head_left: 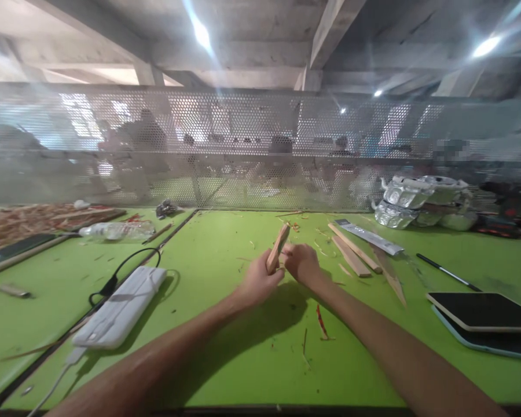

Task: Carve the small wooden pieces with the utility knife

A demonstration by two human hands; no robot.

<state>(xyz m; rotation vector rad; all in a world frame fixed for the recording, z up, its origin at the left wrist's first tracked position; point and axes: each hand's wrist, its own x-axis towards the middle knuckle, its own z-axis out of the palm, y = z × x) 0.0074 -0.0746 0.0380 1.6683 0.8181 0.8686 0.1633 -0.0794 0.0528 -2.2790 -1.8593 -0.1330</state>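
Observation:
My left hand (260, 277) is wrapped round a short wooden stick (278, 248), which tilts up and to the right above the green table (243, 370). Beside it, my right hand (301, 262) is closed in a pinch at the stick's right side. Whatever the right fingers grip is hidden from me. Thin wood shavings (323, 249) are scattered around both hands. Flat wooden strips (351, 255) lie just right of my right hand, and a pointed wood piece (391, 277) rests beside them.
Left stand a white power bank (119, 307) with cables, a plastic bottle (117, 230) and a shavings heap (35, 223). Right are a silver packet (369, 236), a pen (447, 271), stacked tablets (486, 310) and foil-wrapped bundles (406, 197). A perforated screen (243, 124) runs along the back.

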